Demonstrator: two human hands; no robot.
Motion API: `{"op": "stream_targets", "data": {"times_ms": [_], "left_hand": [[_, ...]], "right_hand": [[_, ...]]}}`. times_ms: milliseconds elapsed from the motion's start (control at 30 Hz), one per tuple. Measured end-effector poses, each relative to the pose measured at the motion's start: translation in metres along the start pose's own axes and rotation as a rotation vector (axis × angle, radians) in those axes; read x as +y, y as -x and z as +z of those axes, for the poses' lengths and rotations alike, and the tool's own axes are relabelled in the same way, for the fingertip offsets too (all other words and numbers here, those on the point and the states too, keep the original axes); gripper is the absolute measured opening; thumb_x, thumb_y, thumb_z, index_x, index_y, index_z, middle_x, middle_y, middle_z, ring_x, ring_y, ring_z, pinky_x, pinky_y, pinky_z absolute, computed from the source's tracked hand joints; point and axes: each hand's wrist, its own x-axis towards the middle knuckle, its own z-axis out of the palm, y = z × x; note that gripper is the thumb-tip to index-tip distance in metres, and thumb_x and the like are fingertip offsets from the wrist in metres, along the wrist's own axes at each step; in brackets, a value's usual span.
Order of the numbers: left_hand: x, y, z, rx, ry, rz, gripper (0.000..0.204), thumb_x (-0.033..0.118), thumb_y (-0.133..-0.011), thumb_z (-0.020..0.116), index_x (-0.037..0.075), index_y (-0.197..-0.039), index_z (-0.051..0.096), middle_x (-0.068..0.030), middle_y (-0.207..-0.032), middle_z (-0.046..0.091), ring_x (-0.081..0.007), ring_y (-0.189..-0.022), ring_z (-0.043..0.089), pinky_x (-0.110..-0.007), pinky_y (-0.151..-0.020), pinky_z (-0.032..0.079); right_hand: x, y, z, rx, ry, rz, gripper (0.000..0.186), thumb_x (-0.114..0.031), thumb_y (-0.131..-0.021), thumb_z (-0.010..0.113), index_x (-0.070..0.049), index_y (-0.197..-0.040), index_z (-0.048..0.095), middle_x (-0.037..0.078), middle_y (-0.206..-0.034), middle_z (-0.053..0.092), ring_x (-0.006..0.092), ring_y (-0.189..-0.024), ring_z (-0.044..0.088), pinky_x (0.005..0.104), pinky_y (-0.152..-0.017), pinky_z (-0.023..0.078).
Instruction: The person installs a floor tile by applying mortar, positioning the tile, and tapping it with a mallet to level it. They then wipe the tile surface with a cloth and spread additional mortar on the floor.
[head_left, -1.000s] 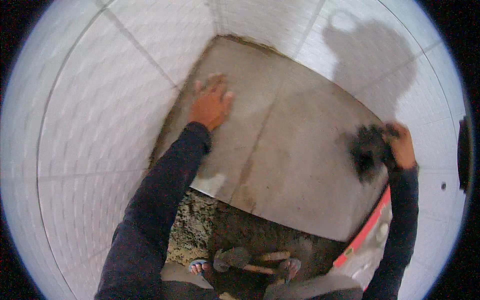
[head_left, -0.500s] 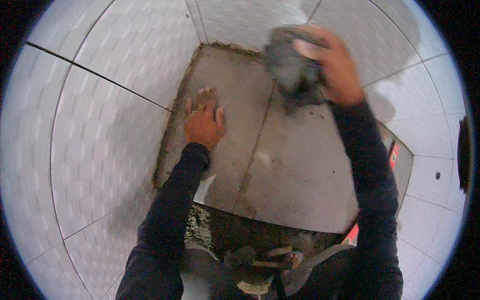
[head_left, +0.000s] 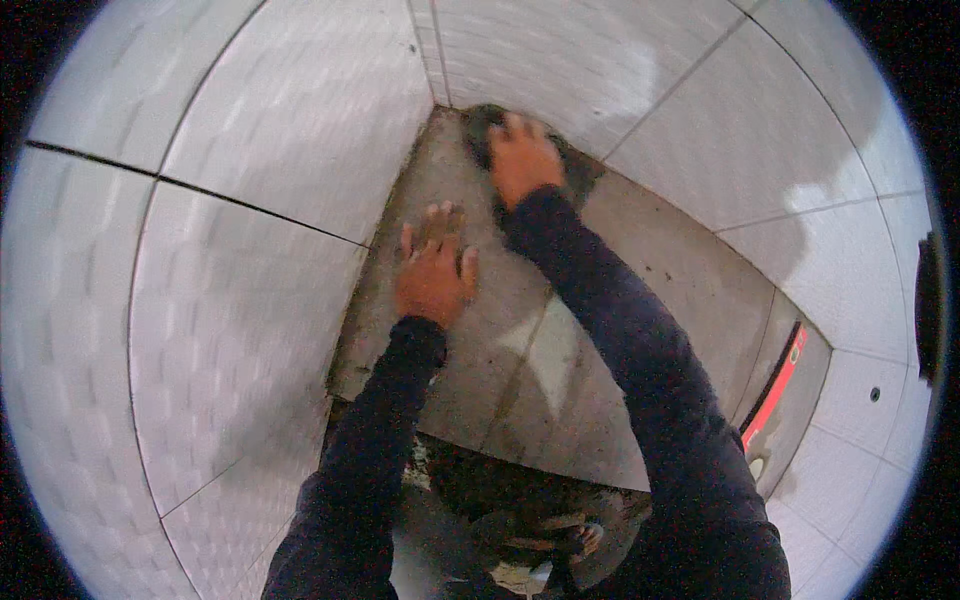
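Note:
My left hand [head_left: 437, 283] lies palm down with spread fingers on a grey floor tile [head_left: 455, 375], close to the left wall. At the far end of the floor, near the corner, my right hand [head_left: 524, 165] presses a dark grey rag [head_left: 480, 135] down against the tile and the foot of the back wall. The rag is partly hidden under the fingers, and this hand is a little blurred. Dark sleeves cover both forearms.
White textured wall tiles [head_left: 270, 120] stand on the left and behind. At the right, a red spirit level [head_left: 775, 388] lies on the floor by the wall. Nearer me the tile ends at an edge above a dark, rough patch [head_left: 490, 472] with a trowel-like tool [head_left: 530, 540].
My right hand has come down with the rag and moved left to the far corner of the floor. The left hand stays flat on the tile. The view has shifted, showing more of the level.

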Motion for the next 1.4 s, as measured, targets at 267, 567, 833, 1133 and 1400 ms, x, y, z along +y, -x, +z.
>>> {"op": "stream_targets", "data": {"times_ms": [267, 567, 833, 1133, 1400], "left_hand": [[-0.005, 0.003, 0.004, -0.008, -0.028, -0.025, 0.054, 0.033, -0.095, 0.048, 0.007, -0.143, 0.046, -0.0105, -0.152, 0.041, -0.0257, -0.143, 0.034, -0.049, -0.120, 0.016], [0.002, -0.003, 0.003, 0.019, -0.003, 0.005, 0.054, 0.032, -0.095, 0.049, 0.007, -0.143, 0.044, -0.0104, -0.154, 0.037, -0.0251, -0.145, 0.031, -0.050, -0.120, 0.014], [-0.002, -0.001, -0.004, 0.001, -0.018, -0.007, 0.055, 0.030, -0.096, 0.047, 0.003, -0.144, 0.043, -0.0129, -0.154, 0.037, -0.0302, -0.144, 0.033, -0.051, -0.120, 0.014], [0.002, -0.003, 0.001, -0.004, -0.030, -0.010, 0.056, 0.031, -0.096, 0.048, 0.007, -0.146, 0.042, -0.0113, -0.155, 0.037, -0.0283, -0.143, 0.033, -0.049, -0.120, 0.014], [-0.002, -0.001, 0.000, -0.005, -0.018, -0.020, 0.054, 0.031, -0.095, 0.049, 0.008, -0.143, 0.046, -0.0097, -0.155, 0.037, -0.0246, -0.145, 0.032, -0.049, -0.121, 0.013]], "right_hand": [[0.001, -0.015, -0.103, -0.276, -0.445, 0.336, 0.042, -0.022, -0.084, 0.062, -0.008, -0.124, 0.060, 0.017, -0.138, 0.051, 0.0423, -0.119, 0.054, 0.0554, -0.092, 0.047], [-0.005, -0.002, 0.033, 0.007, -0.044, -0.002, 0.035, -0.027, -0.094, 0.051, -0.010, -0.124, 0.061, 0.013, -0.130, 0.056, 0.0306, -0.128, 0.047, 0.0625, -0.101, 0.034], [0.023, 0.019, -0.051, 0.282, -0.442, 0.500, 0.033, -0.018, -0.083, 0.070, -0.004, -0.112, 0.062, 0.020, -0.117, 0.060, 0.0421, -0.108, 0.058, 0.0419, -0.092, 0.048], [-0.001, 0.007, 0.008, -0.081, -0.068, 0.168, 0.037, -0.023, -0.095, 0.046, -0.020, -0.129, 0.058, 0.009, -0.132, 0.054, 0.0311, -0.123, 0.049, 0.0564, -0.096, 0.039], [0.138, 0.080, -0.049, -0.097, -0.549, 0.656, 0.035, -0.029, -0.087, 0.063, -0.010, -0.116, 0.069, 0.018, -0.116, 0.066, 0.0417, -0.113, 0.059, 0.0455, -0.098, 0.047]]}}
